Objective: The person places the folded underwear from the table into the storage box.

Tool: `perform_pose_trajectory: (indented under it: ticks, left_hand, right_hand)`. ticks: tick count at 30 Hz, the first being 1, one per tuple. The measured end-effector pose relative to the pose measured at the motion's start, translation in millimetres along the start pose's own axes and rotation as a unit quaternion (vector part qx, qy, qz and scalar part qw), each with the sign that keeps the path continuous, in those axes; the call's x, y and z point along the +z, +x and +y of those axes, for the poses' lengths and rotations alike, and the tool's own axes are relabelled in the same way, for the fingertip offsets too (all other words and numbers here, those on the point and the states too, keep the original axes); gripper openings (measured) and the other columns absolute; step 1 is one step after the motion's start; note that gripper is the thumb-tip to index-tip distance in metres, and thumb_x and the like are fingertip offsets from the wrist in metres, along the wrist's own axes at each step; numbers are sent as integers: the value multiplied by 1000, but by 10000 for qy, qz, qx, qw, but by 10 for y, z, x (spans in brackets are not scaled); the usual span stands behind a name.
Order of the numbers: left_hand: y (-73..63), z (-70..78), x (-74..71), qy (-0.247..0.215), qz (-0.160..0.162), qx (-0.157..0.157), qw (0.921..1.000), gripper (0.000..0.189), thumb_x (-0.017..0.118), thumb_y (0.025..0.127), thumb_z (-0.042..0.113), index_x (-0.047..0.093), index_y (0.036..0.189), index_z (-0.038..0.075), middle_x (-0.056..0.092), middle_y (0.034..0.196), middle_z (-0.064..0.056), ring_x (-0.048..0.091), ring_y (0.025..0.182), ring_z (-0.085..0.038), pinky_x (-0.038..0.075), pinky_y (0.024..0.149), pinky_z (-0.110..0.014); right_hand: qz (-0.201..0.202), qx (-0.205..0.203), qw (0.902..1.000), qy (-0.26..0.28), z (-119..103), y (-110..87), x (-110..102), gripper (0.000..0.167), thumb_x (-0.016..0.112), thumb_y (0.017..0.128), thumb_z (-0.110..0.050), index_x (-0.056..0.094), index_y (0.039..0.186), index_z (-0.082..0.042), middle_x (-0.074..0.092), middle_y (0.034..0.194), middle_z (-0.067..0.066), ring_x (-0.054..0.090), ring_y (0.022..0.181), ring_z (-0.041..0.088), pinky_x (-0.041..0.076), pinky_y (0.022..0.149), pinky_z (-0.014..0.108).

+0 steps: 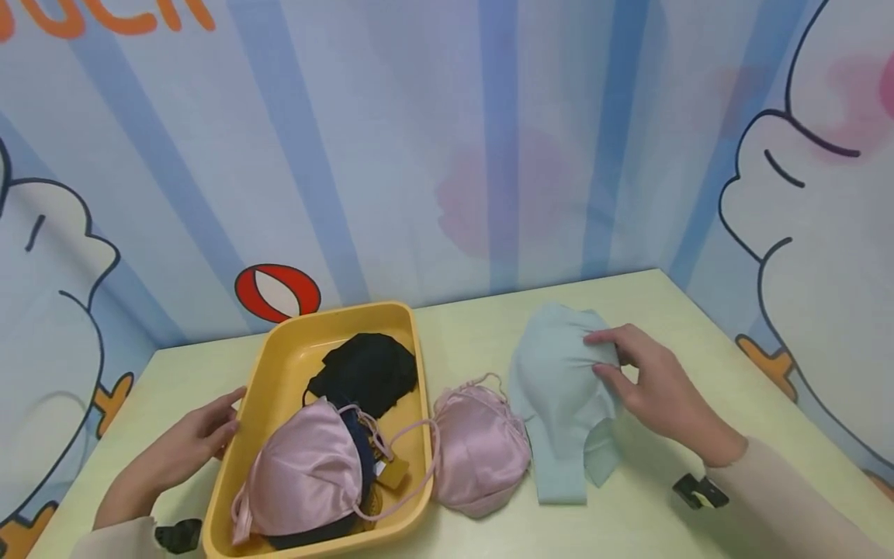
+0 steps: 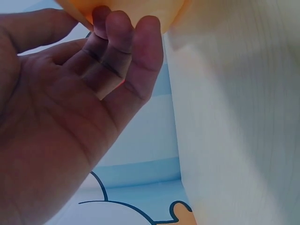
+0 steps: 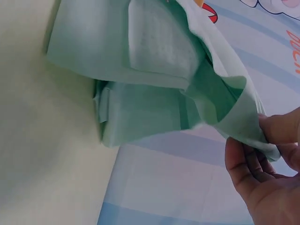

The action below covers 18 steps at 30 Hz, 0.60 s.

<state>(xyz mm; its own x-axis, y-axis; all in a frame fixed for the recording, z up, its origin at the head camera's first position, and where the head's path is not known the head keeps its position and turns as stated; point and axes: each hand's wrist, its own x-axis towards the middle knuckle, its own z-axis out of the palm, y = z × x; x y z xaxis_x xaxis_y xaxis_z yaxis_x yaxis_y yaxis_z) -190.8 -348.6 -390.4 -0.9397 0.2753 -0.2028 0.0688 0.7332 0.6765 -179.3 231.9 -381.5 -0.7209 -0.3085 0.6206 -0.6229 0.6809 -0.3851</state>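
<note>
My right hand (image 1: 653, 384) pinches the edge of a pale green bra (image 1: 559, 373) between thumb and fingers. In the right wrist view, the bra's cloth (image 3: 150, 108) hangs in folds from those fingertips, and its lower end meets the table. My left hand (image 1: 183, 442) touches the outer left side of a yellow tray (image 1: 282, 345), its fingertips (image 2: 147, 40) against the wall. Inside the tray lie a black garment (image 1: 366, 373) and one pink satin cup (image 1: 307, 473) over dark cloth. Another pink satin cup (image 1: 482, 450) rests on the table between tray and green bra.
The pale table (image 1: 670, 310) backs onto a wall (image 1: 447, 155) with blue stripes and cartoon figures. A thin pink strap (image 1: 437, 446) loops over the tray's right rim. A small gold tag (image 1: 393, 473) lies among the clothes in the tray.
</note>
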Motion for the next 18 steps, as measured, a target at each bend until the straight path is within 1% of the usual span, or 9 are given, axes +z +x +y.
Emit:
perform_pose_trajectory:
  ticks: [4, 9, 14, 18]
  left_hand:
    - [11, -15, -8, 13, 21, 65, 10000, 66, 49, 100, 27, 18, 147, -7, 55, 96, -11, 57, 80, -23, 53, 70, -29]
    - [25, -28, -15, 13, 30, 20, 10000, 63, 49, 100, 22, 18, 146, -8, 54, 97, -12, 56, 80, -23, 52, 69, -30]
    - [16, -26, -16, 8, 47, 20, 10000, 64, 49, 100, 24, 19, 146, -8, 54, 97, -12, 56, 80, -23, 52, 69, -30]
    - [5, -26, -12, 28, 53, 65, 10000, 65, 49, 100, 26, 18, 146, -9, 54, 97, -12, 56, 80, -23, 52, 70, -32]
  right_hand:
    - [383, 8, 9993, -35, -8, 109, -8, 43, 73, 76, 10, 61, 115, -6, 58, 100, 1, 48, 77, 6, 45, 69, 16]
    - [859, 4, 9962, 128, -19, 264, -24, 42, 70, 78, 11, 60, 117, -3, 57, 100, 5, 53, 81, 10, 43, 72, 12]
    - [1282, -64, 9909, 399, -71, 418, -31, 41, 68, 80, 12, 60, 118, -1, 57, 104, 10, 58, 91, 18, 42, 79, 11]
    - [1622, -27, 9853, 527, -113, 540, -6, 40, 68, 80, 12, 61, 117, -1, 58, 103, 11, 58, 90, 18, 42, 79, 12]
